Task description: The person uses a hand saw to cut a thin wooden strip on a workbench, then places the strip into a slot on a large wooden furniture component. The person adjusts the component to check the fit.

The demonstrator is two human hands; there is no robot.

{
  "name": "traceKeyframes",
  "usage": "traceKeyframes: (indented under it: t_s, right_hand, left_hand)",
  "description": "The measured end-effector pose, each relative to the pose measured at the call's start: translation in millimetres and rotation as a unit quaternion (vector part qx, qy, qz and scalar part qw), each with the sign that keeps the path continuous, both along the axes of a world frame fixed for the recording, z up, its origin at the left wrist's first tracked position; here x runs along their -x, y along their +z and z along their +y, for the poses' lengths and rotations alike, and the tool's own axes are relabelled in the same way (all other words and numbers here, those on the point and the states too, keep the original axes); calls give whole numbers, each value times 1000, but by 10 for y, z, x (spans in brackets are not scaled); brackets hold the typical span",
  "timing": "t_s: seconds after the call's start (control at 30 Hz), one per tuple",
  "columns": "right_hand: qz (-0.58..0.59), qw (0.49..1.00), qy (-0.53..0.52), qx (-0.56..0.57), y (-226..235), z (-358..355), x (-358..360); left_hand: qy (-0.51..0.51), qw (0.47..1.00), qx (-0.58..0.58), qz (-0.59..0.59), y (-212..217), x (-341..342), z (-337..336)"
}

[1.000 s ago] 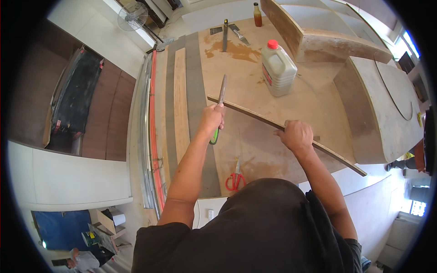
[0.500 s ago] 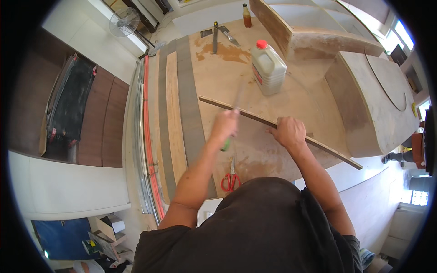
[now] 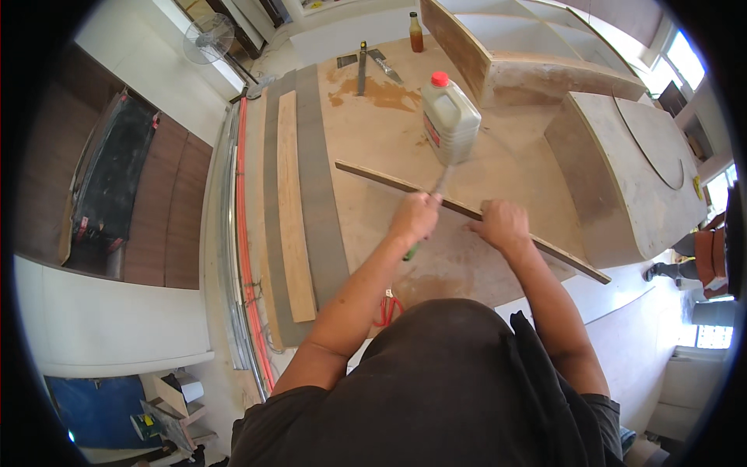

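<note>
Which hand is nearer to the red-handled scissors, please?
Left. The left hand is beyond the scissors, slightly to the right; the right hand is also beyond them, much farther right.

We count one left hand [image 3: 415, 219], one right hand [image 3: 504, 226], one green-handled tool [image 3: 445, 180], one thin wooden strip [image 3: 461, 208], one pale plank [image 3: 292, 202], one jug [image 3: 451, 122], one bottle [image 3: 416, 35], one pair of scissors [image 3: 387, 310], one fan [image 3: 208, 37].

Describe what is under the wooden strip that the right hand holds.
Under most of the wooden strip is the tan tabletop, visible along both sides. The surface directly beneath is covered, and the right hand blocks another patch.
</note>
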State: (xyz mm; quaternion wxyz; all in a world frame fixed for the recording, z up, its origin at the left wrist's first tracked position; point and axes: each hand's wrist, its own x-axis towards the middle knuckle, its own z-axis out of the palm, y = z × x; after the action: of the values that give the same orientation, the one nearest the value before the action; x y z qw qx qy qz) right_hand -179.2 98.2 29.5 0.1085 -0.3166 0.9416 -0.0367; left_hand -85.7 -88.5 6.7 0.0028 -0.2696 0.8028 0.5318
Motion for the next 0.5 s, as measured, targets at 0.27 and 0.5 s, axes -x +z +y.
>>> traceKeyframes:
  t_s: [0.27, 0.5]
  right_hand:
    - [30, 994, -107, 22, 79, 1396, 145]
    - [42, 994, -100, 31, 42, 1405, 183]
  left_hand:
    - [101, 989, -100, 26, 76, 4, -506]
    - [107, 993, -54, -2, 78, 141, -195]
